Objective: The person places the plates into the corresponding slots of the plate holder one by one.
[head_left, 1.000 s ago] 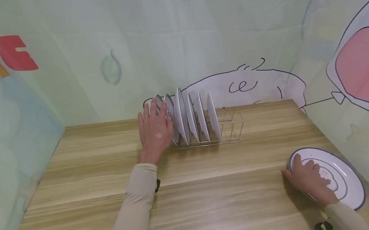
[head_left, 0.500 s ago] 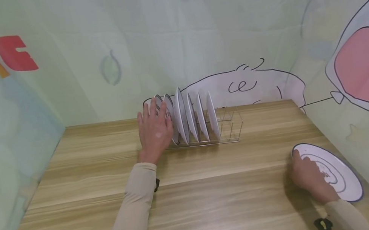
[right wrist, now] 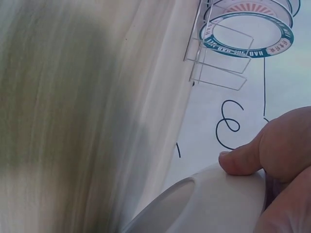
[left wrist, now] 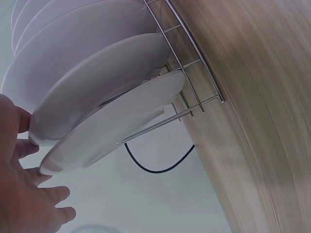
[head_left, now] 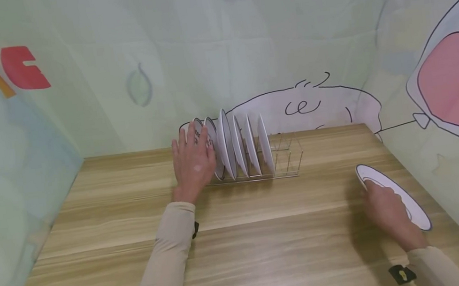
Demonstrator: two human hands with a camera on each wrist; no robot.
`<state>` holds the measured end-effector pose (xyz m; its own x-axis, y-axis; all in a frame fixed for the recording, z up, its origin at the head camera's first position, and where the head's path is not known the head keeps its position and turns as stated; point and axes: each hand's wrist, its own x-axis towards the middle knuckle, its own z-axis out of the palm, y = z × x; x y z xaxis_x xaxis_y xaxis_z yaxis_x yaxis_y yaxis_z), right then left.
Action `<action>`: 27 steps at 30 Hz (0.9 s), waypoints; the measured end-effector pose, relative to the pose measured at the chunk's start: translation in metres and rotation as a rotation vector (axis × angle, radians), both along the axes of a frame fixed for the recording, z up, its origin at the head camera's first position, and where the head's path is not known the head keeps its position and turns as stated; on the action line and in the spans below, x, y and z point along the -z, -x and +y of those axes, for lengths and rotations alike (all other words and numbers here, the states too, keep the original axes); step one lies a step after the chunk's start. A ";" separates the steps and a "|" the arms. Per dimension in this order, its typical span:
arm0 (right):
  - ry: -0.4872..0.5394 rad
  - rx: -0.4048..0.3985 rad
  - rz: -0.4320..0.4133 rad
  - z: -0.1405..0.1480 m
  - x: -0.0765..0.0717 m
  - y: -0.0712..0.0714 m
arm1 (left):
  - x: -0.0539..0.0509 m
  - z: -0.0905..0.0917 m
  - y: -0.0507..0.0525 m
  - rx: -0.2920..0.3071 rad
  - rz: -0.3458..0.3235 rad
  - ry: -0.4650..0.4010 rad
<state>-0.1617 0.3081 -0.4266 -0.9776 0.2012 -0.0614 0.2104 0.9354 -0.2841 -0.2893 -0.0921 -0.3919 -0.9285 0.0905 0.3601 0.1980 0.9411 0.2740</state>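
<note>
My left hand [head_left: 193, 166] rests against the left end of a row of plates that stand on edge in a wire dish rack [head_left: 288, 176]. In the left wrist view its spread fingers touch the rims of the end plates, including the outermost white plate [left wrist: 112, 126]. Off to the right, my right hand [head_left: 390, 207] grips a white plate with a dark blue rim [head_left: 418, 218], tilted and raised off the table. The right wrist view has the thumb [right wrist: 240, 161] on the plate's pale underside; the other fingers are mostly hidden behind it.
Several plates [head_left: 226, 148] fill the left and middle slots of the rack. At its right end, bare wire slots [head_left: 292, 154] show. The wooden table [head_left: 284, 250] meets printed cloth walls [head_left: 95, 83] at the back and both sides.
My right hand has lifted the blue-rimmed plate from the table and tipped it steeper, moving it slightly up and left in view. My left hand has stayed against the racked plates.
</note>
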 end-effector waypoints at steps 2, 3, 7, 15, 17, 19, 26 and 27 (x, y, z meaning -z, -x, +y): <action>0.008 0.008 -0.002 -0.001 -0.001 -0.001 | 0.000 0.000 0.000 -0.001 0.005 0.001; 0.012 0.009 -0.003 -0.001 -0.001 -0.001 | 0.000 0.000 0.000 -0.001 0.006 0.001; 0.013 0.021 0.005 -0.001 -0.001 -0.002 | 0.001 0.000 0.000 0.001 0.012 -0.003; 0.005 0.039 0.097 0.000 -0.001 -0.005 | 0.000 0.000 0.000 0.002 0.002 -0.004; 0.005 0.030 0.133 0.000 -0.002 -0.006 | 0.000 0.000 0.000 0.003 -0.002 -0.005; 0.013 0.019 0.164 0.000 -0.005 -0.007 | 0.000 0.000 0.000 0.002 -0.007 -0.008; 0.102 -0.002 0.194 -0.007 -0.016 -0.015 | 0.001 0.000 0.001 0.001 -0.008 -0.017; 0.123 -0.007 0.203 -0.008 -0.018 -0.017 | 0.001 0.000 0.001 0.001 -0.008 -0.016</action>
<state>-0.1450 0.2998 -0.4086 -0.9737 0.1979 0.1128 0.1314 0.8925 -0.4316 -0.2902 -0.0920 -0.3925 -0.9313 0.0853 0.3541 0.1964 0.9364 0.2909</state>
